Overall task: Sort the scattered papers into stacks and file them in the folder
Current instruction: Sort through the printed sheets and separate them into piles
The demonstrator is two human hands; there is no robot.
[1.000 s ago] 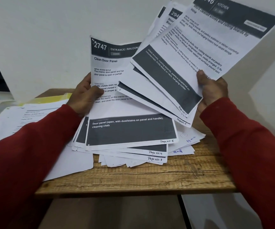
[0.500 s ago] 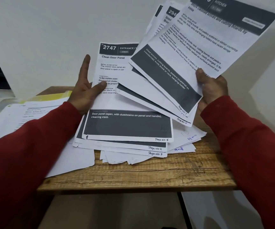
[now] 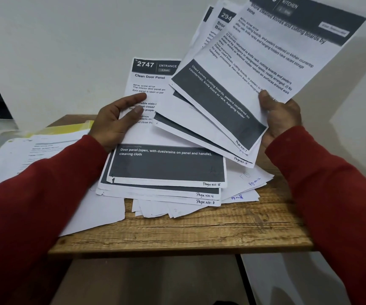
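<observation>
Fanned sheets point(image 3: 239, 93) pinched at lower edge by right hand point(image 3: 281, 119), slanting toward upper right of frame; door-panel stack point(image 3: 166, 164) at centre, under left hand point(image 3: 116, 119), fingers nearly straight.

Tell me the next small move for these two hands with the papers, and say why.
Probably lower the fanned sheets in the right hand onto the table as a separate stack. Their corners read Page No 7 and 5, while the Clean Door Panel sheet under the left hand tops a pile marked 5, 4, 3, so they look like another set.
</observation>
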